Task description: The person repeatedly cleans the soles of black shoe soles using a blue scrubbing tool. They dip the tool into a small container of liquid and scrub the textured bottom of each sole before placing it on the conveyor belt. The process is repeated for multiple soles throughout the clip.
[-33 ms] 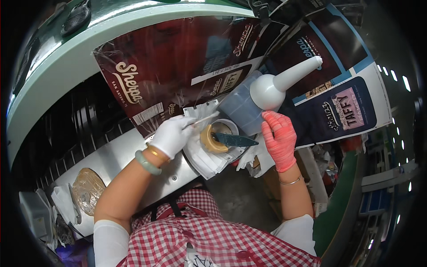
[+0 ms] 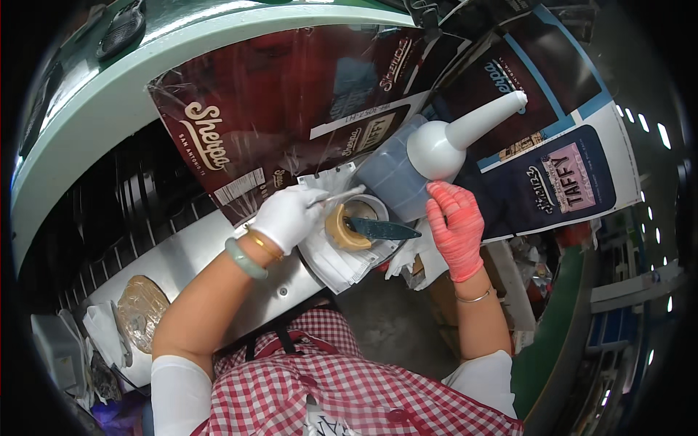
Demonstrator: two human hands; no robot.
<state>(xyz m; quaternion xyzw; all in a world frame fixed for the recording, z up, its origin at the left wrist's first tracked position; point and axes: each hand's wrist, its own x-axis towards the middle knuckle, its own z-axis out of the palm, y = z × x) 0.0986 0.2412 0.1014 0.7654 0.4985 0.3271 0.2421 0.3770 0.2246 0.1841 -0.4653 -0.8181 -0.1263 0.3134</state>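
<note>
My left hand (image 2: 287,216), in a white glove, pinches a thin whitish stick (image 2: 345,195) like a swab. Its tip points right, above a small round white cup (image 2: 376,206) and close to the bottle's side. That bottle (image 2: 389,178) is translucent plastic with a rounded white top (image 2: 436,149) and a long spout. In a red-stained glove, my right hand (image 2: 456,225) has its fingers curled together at the bottle's lower right edge; what they grip, if anything, is hidden. Between the hands lie a tan curved ring (image 2: 340,231) and a dark pointed blade (image 2: 389,229).
Folded white wipes (image 2: 331,265) lie under the ring. A large dark-red printed film sheet (image 2: 254,94) spreads behind, with another printed sheet (image 2: 560,174) at right. A metal ledge (image 2: 196,254) carries a clear-wrapped tan roll (image 2: 142,312). A pale green curved machine edge (image 2: 94,109) arches behind.
My left hand has shifted slightly right and up, bringing the stick's tip a little further right. My right hand and the bottle have hardly moved.
</note>
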